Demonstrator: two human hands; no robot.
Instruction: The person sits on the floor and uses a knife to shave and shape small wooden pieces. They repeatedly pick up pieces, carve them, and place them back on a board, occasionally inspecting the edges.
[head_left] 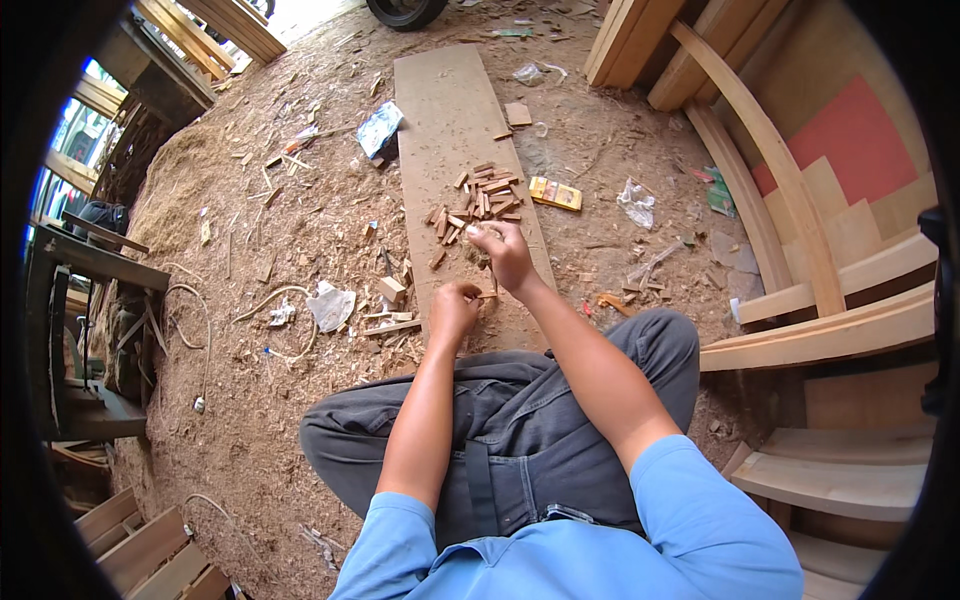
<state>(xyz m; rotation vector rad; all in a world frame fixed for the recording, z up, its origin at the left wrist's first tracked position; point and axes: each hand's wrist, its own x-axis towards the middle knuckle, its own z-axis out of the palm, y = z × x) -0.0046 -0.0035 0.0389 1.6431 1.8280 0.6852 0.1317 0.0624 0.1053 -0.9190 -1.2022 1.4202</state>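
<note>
My left hand (455, 312) is closed low over the near part of a long flat board (440, 95), pinching a small wooden piece (488, 296) whose end pokes out to the right. Just above and to the right, my right hand (508, 258) is curled in a fist. A thin dark line shows below that fist, but what it grips is too small and hidden to name. Beyond the fist lies a loose heap of small reddish-brown wooden blocks (490, 192) on the board.
Right of the board lies a yellow packet (556, 194); left of it, a blue-and-white wrapper (380, 130). Sawdust and offcuts cover the floor around a white plastic scrap (331, 306). Curved wooden frames (800, 345) stand at right, a dark machine stand (100, 410) at left.
</note>
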